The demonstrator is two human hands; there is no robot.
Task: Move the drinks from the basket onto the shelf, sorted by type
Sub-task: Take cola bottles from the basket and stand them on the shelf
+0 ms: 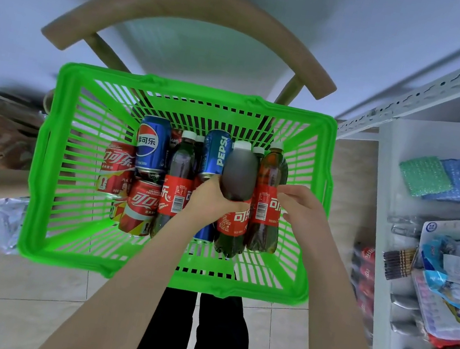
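The left hand [212, 200] wraps the cola bottle [239, 176] mid-body; the right hand [299, 208], half-curled at 3 o'clock, hold unclear; slippage could drop it into the basket [69, 258].

The head camera looks steeply down (wide-angle, edges bowed) onto the basket [200, 93] close below, shelf [382, 219] at right.

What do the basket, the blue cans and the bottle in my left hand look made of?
Basket: glossy green moulded plastic, slatted walls. Blue cans: probably aluminium, shiny metal rim. Bottle in the left hand: likely clear plastic, dark drink showing through, white cap.
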